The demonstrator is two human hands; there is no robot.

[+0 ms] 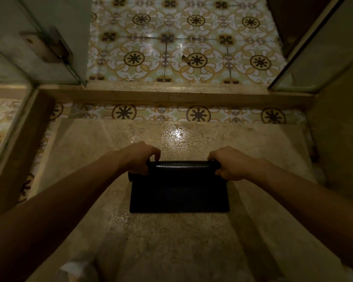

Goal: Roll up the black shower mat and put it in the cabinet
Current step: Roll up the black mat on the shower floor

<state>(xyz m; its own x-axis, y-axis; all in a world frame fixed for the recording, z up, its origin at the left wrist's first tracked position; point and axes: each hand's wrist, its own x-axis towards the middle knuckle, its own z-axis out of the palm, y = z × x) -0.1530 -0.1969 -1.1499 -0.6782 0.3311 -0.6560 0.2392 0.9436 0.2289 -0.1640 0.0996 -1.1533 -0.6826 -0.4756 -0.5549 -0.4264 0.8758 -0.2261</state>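
Black shower mat (179, 192) at frame center, half rolled; left hand (140, 159) and right hand (229, 165) clamped on roll ends. Dim light hides mat texture.

Both forearms were bare to the frame's edge, no sleeve reaching them; the left hand (140, 158) and the right hand (230, 164) were bare too; fingers (154, 154) were slim, with short nails.

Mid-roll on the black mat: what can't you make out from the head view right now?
- Cabinet: nowhere in the frame.
- Fingertips of left hand and right hand: curled behind the mat's roll.
- Mat underside: faces the floor.
- Pale object: cut by the bottom edge.
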